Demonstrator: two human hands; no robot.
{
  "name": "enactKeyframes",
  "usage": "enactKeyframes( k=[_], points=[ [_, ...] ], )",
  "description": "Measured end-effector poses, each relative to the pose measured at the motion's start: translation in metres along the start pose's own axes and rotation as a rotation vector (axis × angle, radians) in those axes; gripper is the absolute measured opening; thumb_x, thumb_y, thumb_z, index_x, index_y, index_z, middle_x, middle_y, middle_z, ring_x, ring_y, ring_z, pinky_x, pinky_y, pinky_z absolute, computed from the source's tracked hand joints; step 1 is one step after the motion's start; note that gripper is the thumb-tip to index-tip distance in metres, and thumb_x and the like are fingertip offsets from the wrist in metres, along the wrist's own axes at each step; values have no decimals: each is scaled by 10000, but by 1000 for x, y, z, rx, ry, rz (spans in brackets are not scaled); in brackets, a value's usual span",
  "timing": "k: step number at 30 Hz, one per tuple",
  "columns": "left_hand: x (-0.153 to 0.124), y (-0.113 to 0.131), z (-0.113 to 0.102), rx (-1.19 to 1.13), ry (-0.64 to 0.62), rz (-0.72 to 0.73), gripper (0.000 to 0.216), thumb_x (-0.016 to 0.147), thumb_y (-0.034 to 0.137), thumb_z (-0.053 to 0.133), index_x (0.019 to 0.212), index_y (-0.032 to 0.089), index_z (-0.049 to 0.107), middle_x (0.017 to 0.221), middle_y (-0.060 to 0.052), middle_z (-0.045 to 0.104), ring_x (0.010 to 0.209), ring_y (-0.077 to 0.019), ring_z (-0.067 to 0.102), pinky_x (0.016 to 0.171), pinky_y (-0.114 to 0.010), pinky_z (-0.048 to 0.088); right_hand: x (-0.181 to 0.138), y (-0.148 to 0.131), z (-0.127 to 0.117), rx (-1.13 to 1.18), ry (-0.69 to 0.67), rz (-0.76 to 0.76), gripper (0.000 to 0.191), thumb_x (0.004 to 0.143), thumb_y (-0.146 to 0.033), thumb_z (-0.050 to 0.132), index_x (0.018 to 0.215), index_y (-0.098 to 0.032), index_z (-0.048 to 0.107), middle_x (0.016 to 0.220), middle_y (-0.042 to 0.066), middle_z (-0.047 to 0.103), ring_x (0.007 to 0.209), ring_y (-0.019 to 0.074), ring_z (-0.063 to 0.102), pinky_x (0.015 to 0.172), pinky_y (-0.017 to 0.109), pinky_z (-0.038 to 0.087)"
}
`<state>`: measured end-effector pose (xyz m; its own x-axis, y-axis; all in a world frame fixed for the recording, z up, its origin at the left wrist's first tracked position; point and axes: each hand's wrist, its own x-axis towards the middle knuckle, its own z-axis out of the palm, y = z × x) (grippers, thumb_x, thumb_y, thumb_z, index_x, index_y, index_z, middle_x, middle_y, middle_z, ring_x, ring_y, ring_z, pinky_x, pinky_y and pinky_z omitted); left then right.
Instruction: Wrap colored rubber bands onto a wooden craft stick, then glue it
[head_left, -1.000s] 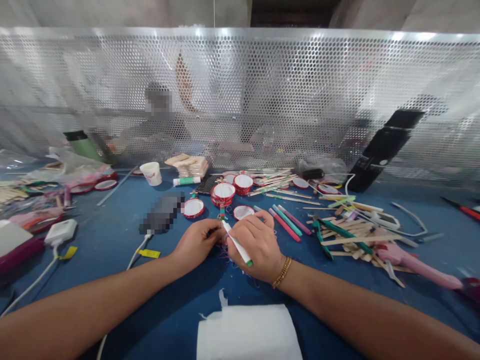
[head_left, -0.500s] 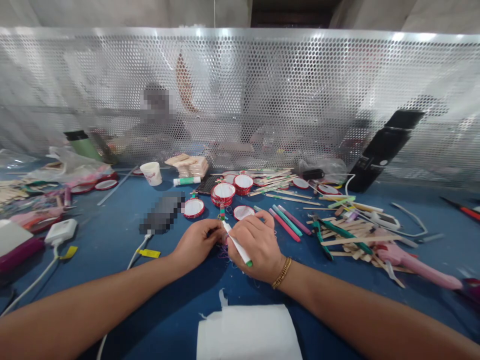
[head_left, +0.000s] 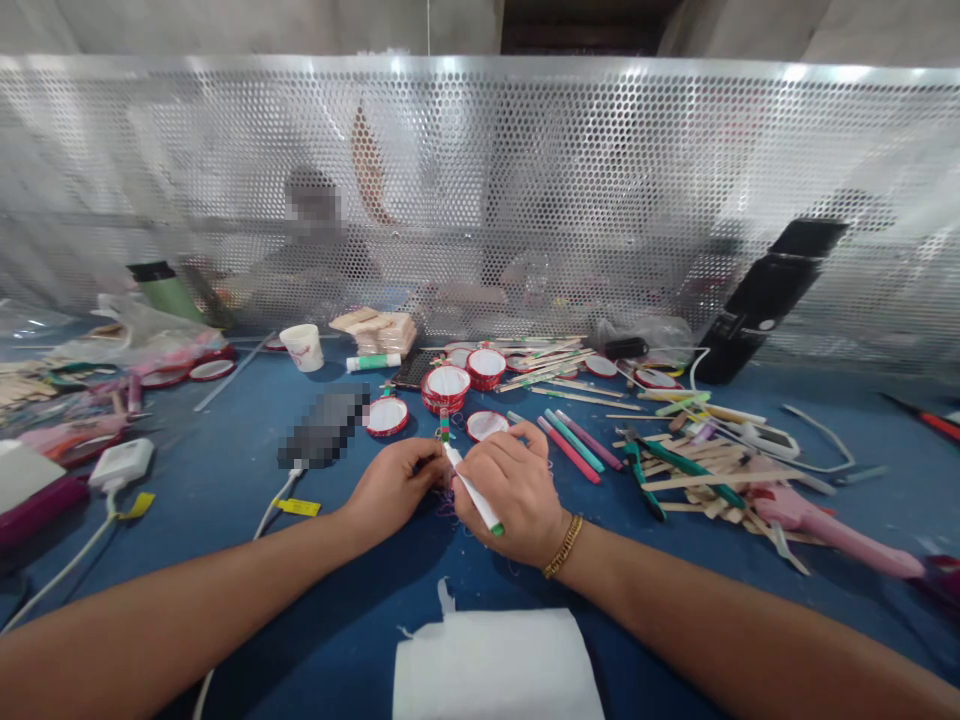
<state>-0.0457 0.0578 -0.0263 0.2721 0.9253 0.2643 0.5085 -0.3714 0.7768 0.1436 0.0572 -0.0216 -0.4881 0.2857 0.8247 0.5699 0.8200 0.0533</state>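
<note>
My left hand (head_left: 394,488) is closed, thumb and fingertips pinching the lower part of a small craft stick (head_left: 445,425) with green and red bands. In my right hand (head_left: 514,492) is a white marker (head_left: 476,500) with a green end, held like a pen. The marker's tip meets the stick or lies right beside it; I cannot tell which. Purple thread (head_left: 448,506) lies under the fingers. Just beyond the hands are red-rimmed white discs, one stack (head_left: 447,385) behind the stick and a single disc (head_left: 487,426) near my right knuckles.
Several coloured markers (head_left: 571,450) lie right of my hands. Green-handled pliers (head_left: 641,475), loose sticks and a pink glue gun (head_left: 832,530) are farther right. A phone (head_left: 326,425) on a cable and a paper cup (head_left: 303,347) are left. White cloth (head_left: 499,665) lies in front; a perforated metal screen (head_left: 480,200) stands behind.
</note>
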Motion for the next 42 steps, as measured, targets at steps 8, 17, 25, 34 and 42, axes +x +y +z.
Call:
enactKeyframes(
  k=[8,17,25,34,42],
  points=[
    [0,0,0,-2,-5,-4,245,922,260,504,715,170,598,674,25,597,650,-125,532,607,-213,415,1,-1,-1,-25,18,40,148,858,-205,528,714,-201,495,659,-6,587,709,158,512,870,397,323],
    [0,2,-1,13,2,-4,248,917,255,504,700,177,595,666,31,599,637,-125,528,603,-211,410,0,0,-1,-23,7,33,134,854,-203,541,724,-194,511,676,-3,595,717,164,536,857,407,332],
    [-1,1,-1,24,3,9,232,907,239,511,702,175,599,682,30,615,637,-123,526,595,-206,409,1,-1,-1,4,8,30,102,869,-207,548,768,-198,539,713,0,635,753,169,566,857,404,331],
    [0,0,0,21,-1,-8,237,913,277,508,751,166,641,686,12,614,665,-141,543,602,-220,425,1,0,-1,-19,12,54,123,859,-212,556,741,-201,522,716,-1,624,746,165,563,877,401,322],
    [0,1,1,5,7,11,240,908,254,515,701,173,607,697,24,632,647,-126,538,603,-207,421,1,-1,-1,1,1,32,110,874,-214,539,765,-205,525,724,0,636,755,165,553,864,393,320]
  ],
)
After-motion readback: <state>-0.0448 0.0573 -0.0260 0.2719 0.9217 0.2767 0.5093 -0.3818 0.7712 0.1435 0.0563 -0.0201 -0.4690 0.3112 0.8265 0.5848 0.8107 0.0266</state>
